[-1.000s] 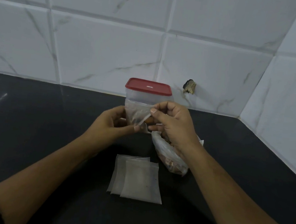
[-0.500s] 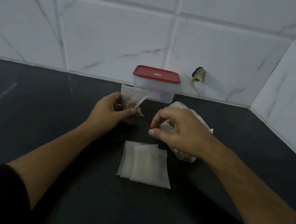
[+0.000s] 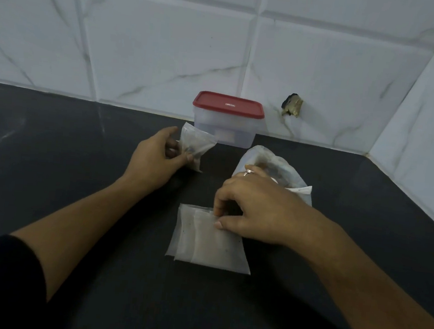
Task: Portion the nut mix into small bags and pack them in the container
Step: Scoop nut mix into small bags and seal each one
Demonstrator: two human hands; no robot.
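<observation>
Fingers of the right hand pinch the far edge of the empty bags stacked on the desk, while the left hand grips a filled bag just left of the lidded container. Likely next: peel one bag free to fill.

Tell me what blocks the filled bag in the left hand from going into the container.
The red lid sits closed on the container. The left hand holds the filled bag just beside it, nothing visible between. The right hand pinches an empty bag.

No legible text; small white mark on red lid unreadable.
</observation>
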